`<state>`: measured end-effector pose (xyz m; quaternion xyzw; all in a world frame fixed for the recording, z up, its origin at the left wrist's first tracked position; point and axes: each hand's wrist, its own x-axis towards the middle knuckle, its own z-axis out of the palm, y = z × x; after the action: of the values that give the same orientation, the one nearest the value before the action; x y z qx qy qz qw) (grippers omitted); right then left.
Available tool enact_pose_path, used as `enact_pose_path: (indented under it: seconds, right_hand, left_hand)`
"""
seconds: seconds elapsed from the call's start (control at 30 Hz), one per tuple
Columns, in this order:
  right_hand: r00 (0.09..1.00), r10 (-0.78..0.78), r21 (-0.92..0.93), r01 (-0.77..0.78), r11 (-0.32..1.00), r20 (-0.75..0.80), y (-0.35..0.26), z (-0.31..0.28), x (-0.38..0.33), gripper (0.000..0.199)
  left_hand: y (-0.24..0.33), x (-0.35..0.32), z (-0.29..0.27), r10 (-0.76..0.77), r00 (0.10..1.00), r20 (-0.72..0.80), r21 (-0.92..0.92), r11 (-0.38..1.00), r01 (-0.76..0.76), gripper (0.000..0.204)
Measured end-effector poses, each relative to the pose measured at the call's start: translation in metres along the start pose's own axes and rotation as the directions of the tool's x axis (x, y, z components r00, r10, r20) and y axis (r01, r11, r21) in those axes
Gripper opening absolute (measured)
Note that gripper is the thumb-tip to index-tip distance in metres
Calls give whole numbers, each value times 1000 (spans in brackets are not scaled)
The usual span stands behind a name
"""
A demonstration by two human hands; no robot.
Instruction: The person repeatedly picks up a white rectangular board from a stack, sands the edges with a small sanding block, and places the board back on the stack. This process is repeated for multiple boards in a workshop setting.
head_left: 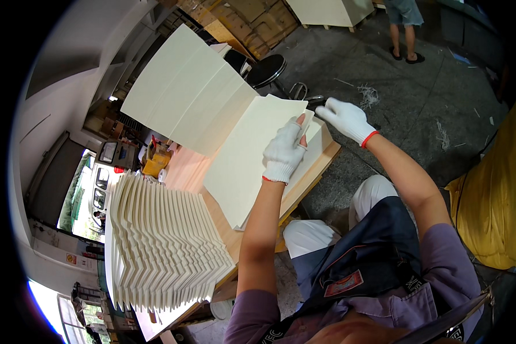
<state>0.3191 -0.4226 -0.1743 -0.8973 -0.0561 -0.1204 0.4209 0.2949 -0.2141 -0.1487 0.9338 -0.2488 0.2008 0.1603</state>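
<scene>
My left hand (283,153), in a white glove with bare fingertips, rests on a cream cardboard sheet (243,163). Its thumb and fingers close over the sheet's right edge, where a narrow flap stands slightly raised. Beneath lies a pile of similar sheets on the wooden table. My right hand (348,120), also gloved in white with a red cuff, is just off the far right corner of the pile. Its fingers are curled beside a dark object (314,102); what they hold, if anything, is hidden.
A tall pile of folded cream cardboard (160,246) stands at the left of the table (226,232). Upright cream panels (183,92) rise at the far side. A black round stool (266,70) is beyond. Another person's legs (407,37) show far right; yellow cloth (496,189) hangs at right.
</scene>
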Motion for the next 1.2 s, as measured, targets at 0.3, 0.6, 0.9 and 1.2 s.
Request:
enact_pose_path:
  seconds: [0.3,0.6,0.9,1.2]
  right_hand:
    - [893,-445,-319,441,839,62,7,1,2,41]
    - [994,-110,244,107,964,-3,-10,23,6,39]
    - [989,-87,271,117,956,-120,-4,37,2,38]
    - [993,-82,203,99,974,-90,-10,32,-3,37]
  left_hand:
    - [-3,24,8,-167,981,99,160,976,150,28]
    - [-20,19,16,-164,979,121,-231,954,189,31]
    - [-10,12,8,-188,960,205,-382,888,256,32]
    - [-5,11,3,-203,969,140,-429,870,244,30]
